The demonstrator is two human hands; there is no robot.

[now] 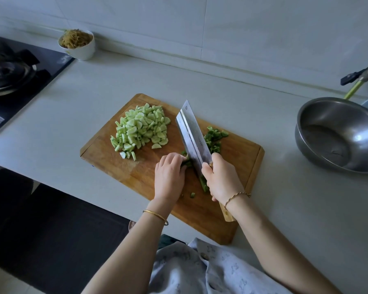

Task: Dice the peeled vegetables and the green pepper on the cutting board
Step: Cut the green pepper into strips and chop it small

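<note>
Cutting board (232, 158), contents:
- Peeled vegetables (140, 128): pale, fully diced, heaped far left.
- Green pepper (214, 136): partly diced, bits lying right of the cleaver (192, 134).
- Uncut strips (204, 184): under the blade (amount hidden).

Left hand (169, 177): fingers curled, pinning the strips.
Right hand (221, 177): fingers wrapped round the cleaver handle.

Progress, as judged: well past halfway, and only pepper remains.

Cutting board (232, 158): wood, matt, scuffed grain.
Cleaver (192, 134): brushed steel blade, dull sheen; wooden handle (only its butt shows).
Mixing bowl (348, 115): polished metal, reflective.
Small bowl (83, 50): white, glossy, ceramic-looking.
Countertop (94, 85): smooth, pale, matt.
</note>
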